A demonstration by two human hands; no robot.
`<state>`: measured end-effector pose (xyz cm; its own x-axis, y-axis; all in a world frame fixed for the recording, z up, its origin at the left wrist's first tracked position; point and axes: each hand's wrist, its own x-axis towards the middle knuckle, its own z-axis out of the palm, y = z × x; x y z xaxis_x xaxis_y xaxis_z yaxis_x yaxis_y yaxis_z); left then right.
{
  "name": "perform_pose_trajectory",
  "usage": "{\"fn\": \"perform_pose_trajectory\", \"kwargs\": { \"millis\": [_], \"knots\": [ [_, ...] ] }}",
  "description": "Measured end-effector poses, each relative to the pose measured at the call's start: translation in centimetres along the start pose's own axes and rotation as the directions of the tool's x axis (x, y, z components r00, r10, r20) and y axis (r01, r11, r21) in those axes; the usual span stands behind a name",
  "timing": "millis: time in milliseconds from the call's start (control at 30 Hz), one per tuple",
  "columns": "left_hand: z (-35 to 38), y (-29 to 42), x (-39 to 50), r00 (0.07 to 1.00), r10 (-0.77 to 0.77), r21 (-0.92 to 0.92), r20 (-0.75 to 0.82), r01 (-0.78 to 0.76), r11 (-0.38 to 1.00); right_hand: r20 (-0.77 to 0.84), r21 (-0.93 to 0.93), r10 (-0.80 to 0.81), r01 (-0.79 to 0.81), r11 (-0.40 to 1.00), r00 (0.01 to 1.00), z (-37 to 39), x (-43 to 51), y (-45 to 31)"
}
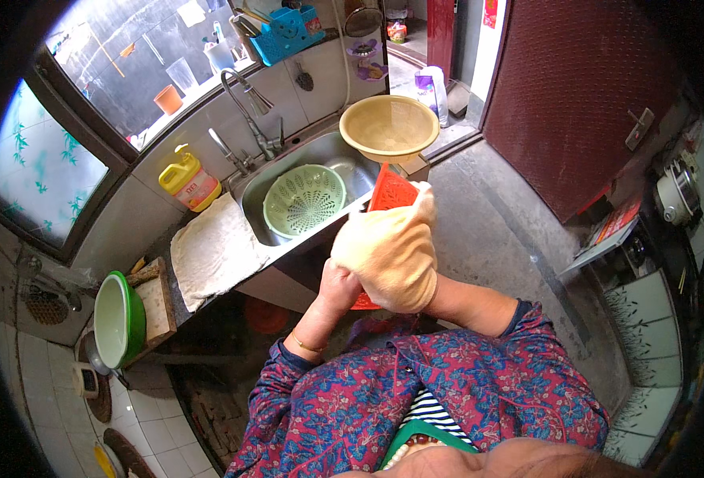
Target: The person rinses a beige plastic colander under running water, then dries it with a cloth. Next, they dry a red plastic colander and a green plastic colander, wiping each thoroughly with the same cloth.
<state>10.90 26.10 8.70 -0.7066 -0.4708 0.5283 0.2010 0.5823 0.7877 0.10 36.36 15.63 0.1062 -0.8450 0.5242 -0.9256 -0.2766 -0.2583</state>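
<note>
A red plastic openwork basket (392, 190) is held up before my chest, tilted, with much of it behind a pale yellow cloth (382, 251). My left hand (339, 284) is closed at the basket's lower left side, beside the cloth; its fingertips are hidden. The right forearm (471, 302) runs into the cloth, which covers my right hand and is bunched around it against the basket. Just beyond, a light green colander (305, 203) sits in the stainless steel sink (355, 170). A tan plastic basin (388, 128) stands at the sink's right end.
Left of the sink are a white cloth (214, 251), a yellow detergent jug (189, 179) and a green-rimmed bowl (119, 319) beside a wooden board (154, 305). A faucet (256, 119) arches behind the sink. To the right stands a dark red door (573, 101) above concrete floor (477, 221).
</note>
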Motion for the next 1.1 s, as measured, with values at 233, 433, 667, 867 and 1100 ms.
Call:
{"fn": "perform_pose_trajectory", "kwargs": {
  "millis": [233, 433, 667, 867, 1100],
  "knots": [
    [-1.8, 3.6, -1.1, 0.970, -0.105, 0.195, 0.220, 0.061, 0.979, 0.050, -0.267, -0.169, 0.177, 0.947, 0.984, -5.2, 3.5, 5.6],
    [-2.8, 4.4, -1.6, 0.973, -0.030, 0.101, 0.230, 0.006, 0.995, -0.067, -0.278, -0.178, 0.153, 0.948, 0.982, -7.3, 2.5, 8.9],
    [-3.0, 3.7, -1.0, 0.974, -0.004, 0.144, 0.227, -0.029, 0.989, 0.268, -0.370, -0.043, 0.144, 0.918, 0.962, -6.4, 3.3, 3.3],
    [-5.0, 4.6, -2.0, 0.983, 0.053, 0.067, 0.178, -0.066, 0.996, -0.029, -0.140, -0.132, 0.127, 0.982, 0.991, -7.7, 2.1, 11.9],
    [-6.4, 2.8, 0.2, 0.895, -0.249, -0.016, 0.370, 0.275, 0.961, 0.021, -0.384, 0.012, -0.003, 0.923, 1.000, -7.2, 1.6, 12.5]
  ]
}}
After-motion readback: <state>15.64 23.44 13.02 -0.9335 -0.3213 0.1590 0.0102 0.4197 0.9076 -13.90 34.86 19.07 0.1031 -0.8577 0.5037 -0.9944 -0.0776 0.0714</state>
